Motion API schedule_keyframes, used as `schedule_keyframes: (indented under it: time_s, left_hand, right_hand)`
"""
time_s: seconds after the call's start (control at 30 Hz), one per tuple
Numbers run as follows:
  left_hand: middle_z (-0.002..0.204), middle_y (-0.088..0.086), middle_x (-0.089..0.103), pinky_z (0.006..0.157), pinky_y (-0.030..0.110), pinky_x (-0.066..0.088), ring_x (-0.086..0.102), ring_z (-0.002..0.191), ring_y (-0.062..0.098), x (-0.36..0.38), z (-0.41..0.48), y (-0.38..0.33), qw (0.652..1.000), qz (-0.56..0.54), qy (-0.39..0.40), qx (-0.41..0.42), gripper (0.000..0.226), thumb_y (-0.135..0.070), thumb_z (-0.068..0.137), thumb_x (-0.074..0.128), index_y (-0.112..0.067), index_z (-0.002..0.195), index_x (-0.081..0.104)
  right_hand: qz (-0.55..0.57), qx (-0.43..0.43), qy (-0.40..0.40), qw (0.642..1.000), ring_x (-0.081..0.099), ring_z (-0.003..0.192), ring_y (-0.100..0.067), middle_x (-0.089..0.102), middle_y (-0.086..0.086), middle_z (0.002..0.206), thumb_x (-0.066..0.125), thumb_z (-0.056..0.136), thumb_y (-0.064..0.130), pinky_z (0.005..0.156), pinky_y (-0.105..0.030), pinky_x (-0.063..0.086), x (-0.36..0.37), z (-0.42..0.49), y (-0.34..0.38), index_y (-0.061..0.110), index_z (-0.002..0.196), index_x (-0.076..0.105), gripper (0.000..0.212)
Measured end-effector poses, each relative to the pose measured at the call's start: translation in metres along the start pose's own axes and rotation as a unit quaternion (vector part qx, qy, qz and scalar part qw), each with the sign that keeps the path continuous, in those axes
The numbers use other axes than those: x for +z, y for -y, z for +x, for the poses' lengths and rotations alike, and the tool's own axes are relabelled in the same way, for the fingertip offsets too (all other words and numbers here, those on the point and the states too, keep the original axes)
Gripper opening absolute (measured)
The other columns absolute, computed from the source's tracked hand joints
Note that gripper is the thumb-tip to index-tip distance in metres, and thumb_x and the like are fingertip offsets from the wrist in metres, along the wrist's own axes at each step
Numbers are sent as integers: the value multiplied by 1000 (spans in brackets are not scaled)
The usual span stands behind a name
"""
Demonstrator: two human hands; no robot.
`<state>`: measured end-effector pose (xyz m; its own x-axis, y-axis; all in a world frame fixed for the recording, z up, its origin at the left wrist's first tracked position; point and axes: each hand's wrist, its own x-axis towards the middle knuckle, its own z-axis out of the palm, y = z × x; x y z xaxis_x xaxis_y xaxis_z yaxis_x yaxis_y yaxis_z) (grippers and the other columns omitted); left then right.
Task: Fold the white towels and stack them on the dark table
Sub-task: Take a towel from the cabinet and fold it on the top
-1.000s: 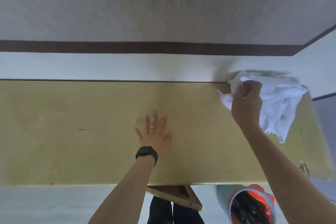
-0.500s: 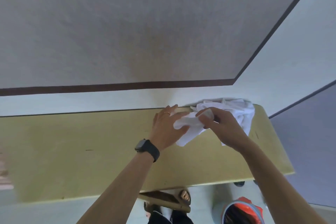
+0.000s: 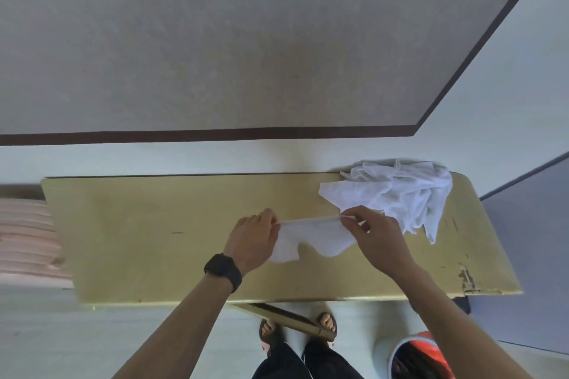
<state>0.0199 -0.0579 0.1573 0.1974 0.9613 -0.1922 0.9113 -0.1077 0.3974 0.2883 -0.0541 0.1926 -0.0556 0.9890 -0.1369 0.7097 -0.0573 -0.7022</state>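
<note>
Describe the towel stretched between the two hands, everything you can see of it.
The held towel is a small, thin white cloth, slightly crumpled. Its top edge is pulled nearly straight between the left hand and the right hand, each pinching one end. The rest hangs in wavy lobes over the table; whether it touches the tabletop cannot be told. It is not yet folded and looks separate from the loose pile of white towels at the table's far right corner.

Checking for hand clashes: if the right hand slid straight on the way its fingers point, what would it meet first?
Probably the left hand, pinching the other end of the same towel; depth is unclear.
</note>
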Motion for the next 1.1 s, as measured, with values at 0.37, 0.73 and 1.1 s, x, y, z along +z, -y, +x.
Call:
schedule_keyframes:
  time_s: [0.37, 0.73, 1.1]
  left_hand:
    - [121, -4, 63, 104, 33, 31, 54, 114, 19, -33, 37, 44, 990, 138, -32, -8, 34, -29, 106, 33, -28, 126, 60]
    - [89, 0, 68, 73, 36, 50, 63, 74, 24, -30, 18, 66, 957, 166, -233, 54, 13, -14, 84, 75, -21, 95, 74]
    - [76, -7, 66, 70, 33, 53, 65, 72, 18, 93, -74, 88, 990, 140, -22, 3, 19, -16, 73, 81, -29, 82, 71]
  right_hand:
    - [-86, -62, -53, 993, 62, 69, -15, 68, 2, 76, 56, 99, 24, 64, -26, 45, 9, 65, -11, 16, 104, 68, 15]
    - [-21, -92, -128, 987, 64, 88, -12, 71, 6, 101, 65, 95, 19, 78, -26, 47, 27, 58, -13, 17, 103, 74, 12]
    - [-132, 30, 75, 988, 62, 102, -24, 71, 2, 107, 63, 96, 22, 87, -34, 46, 111, -33, -100, 18, 103, 74, 14]
